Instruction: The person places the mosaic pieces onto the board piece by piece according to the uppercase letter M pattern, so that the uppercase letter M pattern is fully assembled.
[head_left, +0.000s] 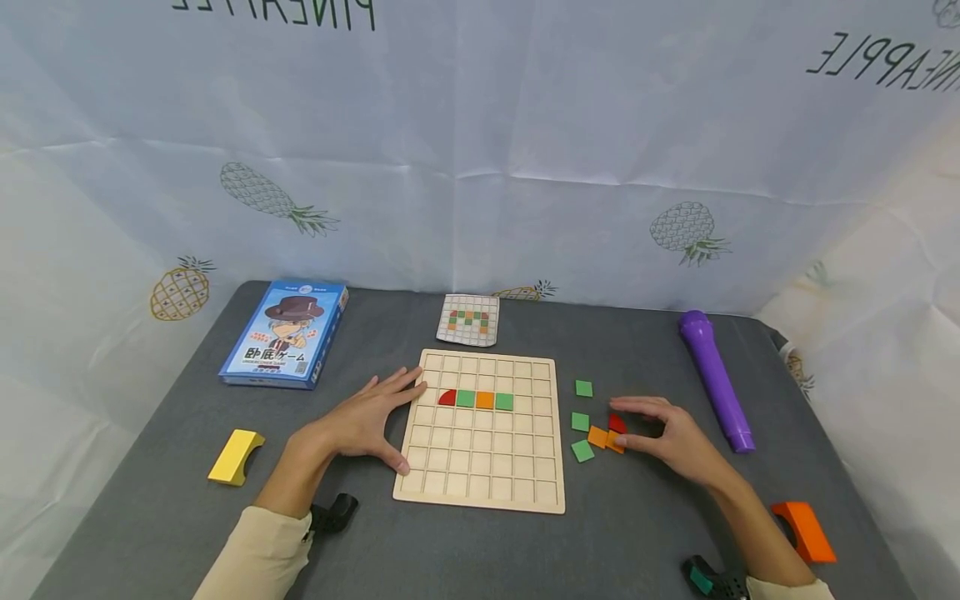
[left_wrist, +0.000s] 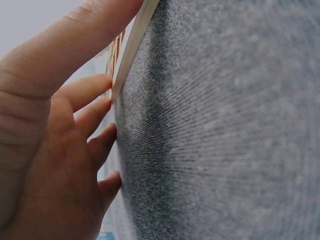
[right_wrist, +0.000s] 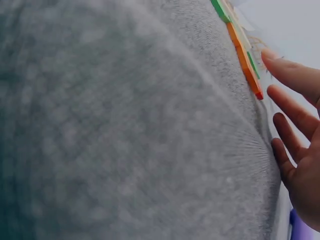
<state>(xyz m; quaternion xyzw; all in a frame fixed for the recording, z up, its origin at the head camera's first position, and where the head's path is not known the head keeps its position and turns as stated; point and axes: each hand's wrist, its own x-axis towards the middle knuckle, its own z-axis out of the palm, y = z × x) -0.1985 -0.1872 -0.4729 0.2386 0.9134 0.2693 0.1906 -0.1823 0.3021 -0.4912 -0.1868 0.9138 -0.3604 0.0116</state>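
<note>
Presently laid out on a grey table (head_left: 450,558)

Gridded board (head_left: 480,467), one, pale wood, flat at centre. A row in its upper half, left to right: red quarter-round (head_left: 447,398), green tile (head_left: 465,399), orange tile (head_left: 485,401), second green tile (head_left: 504,402).

Left hand (head_left: 363,421), one: fingers straight and spread, thumb and fingertips at the board's left edge.

Right hand (head_left: 671,437), one: fingers loosely extended, thumb apart from forefinger, at the loose pieces right of the board. Whether the thumb touches an orange piece cannot be told.

Loose pieces: three green squares (head_left: 580,422) in a rough column near the board's right edge; two orange pieces (head_left: 597,437), side by side; one red piece (head_left: 617,423), near the forefinger.

Surroundings: patterned card (head_left: 468,320) beyond the board; blue box (head_left: 273,346), far left; yellow arched block (head_left: 232,457), left; purple microphone-shaped rod (head_left: 716,383), right; orange arched block (head_left: 810,533), beside the right forearm.
</note>
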